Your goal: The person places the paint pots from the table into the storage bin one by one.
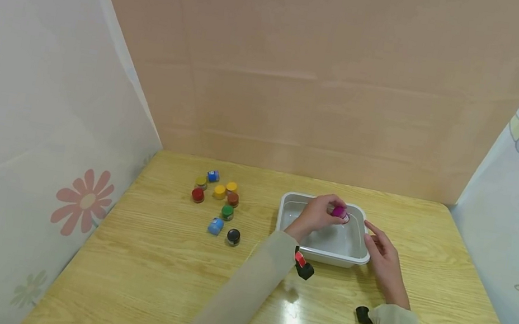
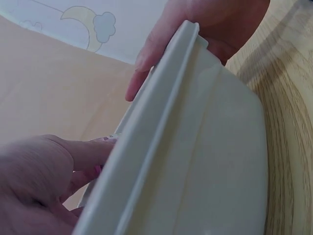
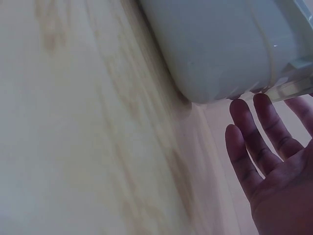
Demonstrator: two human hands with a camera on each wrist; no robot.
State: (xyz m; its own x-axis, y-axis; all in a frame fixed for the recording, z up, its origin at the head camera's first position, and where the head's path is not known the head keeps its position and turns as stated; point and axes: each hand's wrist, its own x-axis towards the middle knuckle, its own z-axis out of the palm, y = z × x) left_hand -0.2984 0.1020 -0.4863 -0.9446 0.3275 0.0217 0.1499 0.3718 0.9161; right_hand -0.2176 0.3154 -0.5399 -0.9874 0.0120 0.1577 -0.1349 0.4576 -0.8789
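My left hand (image 1: 316, 215) reaches over the near side of a white plastic tub (image 1: 333, 257) and pinches a small paint jar with a magenta lid (image 1: 339, 212) inside it. In the left wrist view, the tub's wall (image 2: 210, 161) hides most of that jar, and the left hand's fingers pass behind the rim. At the tub's right end is my right hand (image 1: 385, 264), its fingers extended along the outside. Fingertips (image 3: 262, 103) of this hand are right at the tub's end wall in the right wrist view.
Left of the tub, several small paint jars stand or lie on the wooden table (image 1: 146, 268), among them a black one (image 1: 233, 236), a green one (image 1: 227, 212), a light blue one (image 1: 216, 226) and a red one (image 1: 197, 195). A brown paper-covered wall (image 1: 299, 106) rises behind.
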